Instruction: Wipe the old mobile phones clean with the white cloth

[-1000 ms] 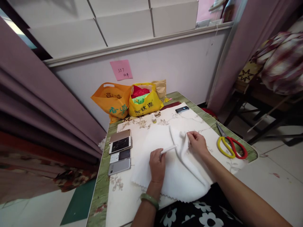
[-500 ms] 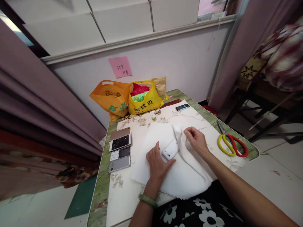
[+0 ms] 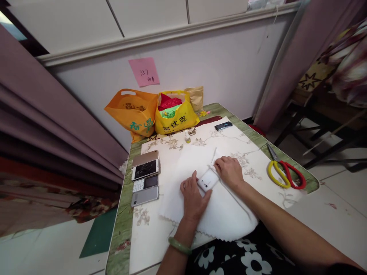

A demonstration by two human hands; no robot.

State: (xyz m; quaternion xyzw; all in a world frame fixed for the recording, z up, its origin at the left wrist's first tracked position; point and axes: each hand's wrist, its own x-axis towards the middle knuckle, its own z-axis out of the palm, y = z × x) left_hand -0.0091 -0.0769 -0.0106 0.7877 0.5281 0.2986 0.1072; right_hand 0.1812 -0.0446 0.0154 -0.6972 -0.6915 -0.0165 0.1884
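A white phone [image 3: 208,180] lies back up on a white cloth [image 3: 220,214] with a scalloped edge, spread over the table in front of me. My left hand [image 3: 195,196] rests on the cloth at the phone's left, thumb and fingers apart around its near corner. On the phone's far right side, my right hand [image 3: 229,172] pinches the folded edge of the cloth and presses it down by the phone's end. The right fingertips are partly hidden behind the hand.
Several phones, among them a cracked white one [image 3: 145,169], lie at the left. Scissors [image 3: 282,172] are at the right edge, a dark phone [image 3: 223,126] farther back. A small bottle [image 3: 187,137] stands before the yellow bag [image 3: 177,122] and orange bag [image 3: 132,110].
My right hand has come down and left with the raised cloth edge, now beside the phone's far end. My left hand has barely moved. The view has tilted slightly downward.
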